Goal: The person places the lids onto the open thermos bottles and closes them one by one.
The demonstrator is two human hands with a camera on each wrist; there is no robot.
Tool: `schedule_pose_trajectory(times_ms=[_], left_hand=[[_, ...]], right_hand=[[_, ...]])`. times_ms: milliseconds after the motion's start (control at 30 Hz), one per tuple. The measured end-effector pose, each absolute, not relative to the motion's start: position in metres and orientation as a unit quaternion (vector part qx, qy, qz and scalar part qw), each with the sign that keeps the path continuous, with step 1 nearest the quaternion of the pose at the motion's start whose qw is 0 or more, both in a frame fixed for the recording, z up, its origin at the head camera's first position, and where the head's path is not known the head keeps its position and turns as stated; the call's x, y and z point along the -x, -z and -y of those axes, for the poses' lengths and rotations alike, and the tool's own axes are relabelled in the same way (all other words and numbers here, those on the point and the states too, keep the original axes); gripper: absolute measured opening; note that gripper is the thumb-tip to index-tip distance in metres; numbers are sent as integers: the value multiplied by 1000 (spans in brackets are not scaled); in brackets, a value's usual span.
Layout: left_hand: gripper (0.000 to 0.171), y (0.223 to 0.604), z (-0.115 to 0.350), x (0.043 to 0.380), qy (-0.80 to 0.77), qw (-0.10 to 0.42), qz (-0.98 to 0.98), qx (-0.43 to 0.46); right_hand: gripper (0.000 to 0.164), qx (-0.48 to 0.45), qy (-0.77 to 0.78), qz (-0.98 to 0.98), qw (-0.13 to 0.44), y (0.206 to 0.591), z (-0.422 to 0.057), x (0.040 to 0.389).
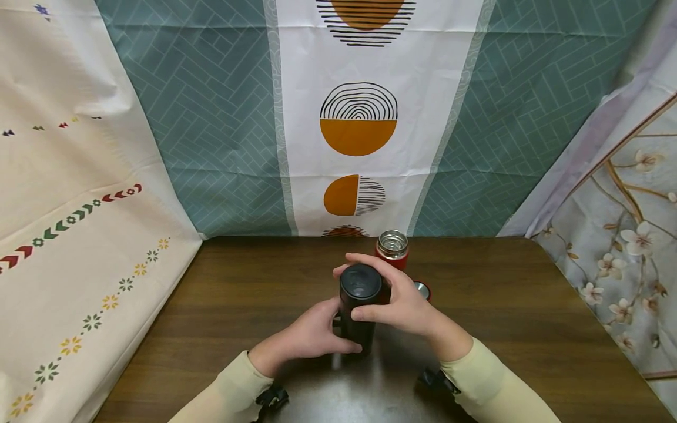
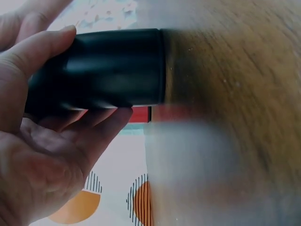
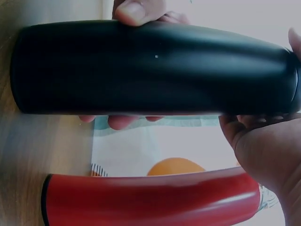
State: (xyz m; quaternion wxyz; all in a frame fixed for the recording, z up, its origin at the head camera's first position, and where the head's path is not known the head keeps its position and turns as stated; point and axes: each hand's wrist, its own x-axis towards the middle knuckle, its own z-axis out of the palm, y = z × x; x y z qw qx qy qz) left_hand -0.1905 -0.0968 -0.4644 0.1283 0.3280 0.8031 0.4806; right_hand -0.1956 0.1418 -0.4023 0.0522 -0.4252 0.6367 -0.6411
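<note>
A black vacuum flask (image 1: 357, 330) stands upright on the wooden table, its round black lid (image 1: 361, 283) on top. My left hand (image 1: 312, 333) grips the lower body, thumb on the near side and fingers behind, as the left wrist view also shows. Around the lid, my right hand (image 1: 406, 304) curls with its thumb in front and fingers at the back. Behind the right hand is a red flask (image 3: 150, 200), upright and uncapped, its bare metal mouth (image 1: 393, 242) showing in the head view. A red-rimmed lid (image 1: 423, 289) with a silvery inside lies partly hidden behind that hand.
The brown table (image 1: 254, 282) ends at the back against a green and white patterned curtain (image 1: 222, 117). A cream cloth (image 1: 79, 247) hangs along the left side, and a flowered cloth (image 1: 629, 264) on the right. Dark straps circle both sleeved wrists.
</note>
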Motion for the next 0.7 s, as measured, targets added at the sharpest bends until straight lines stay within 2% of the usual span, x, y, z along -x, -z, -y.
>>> schedule_pose_trajectory(times_ms=[433, 700], left_hand=[[73, 468, 99, 195, -478, 142, -795, -345], [76, 469, 99, 195, -475, 141, -794, -352]], right_hand=[[87, 440, 629, -637, 68, 401, -146, 197], [81, 443, 632, -632, 71, 401, -147, 197]])
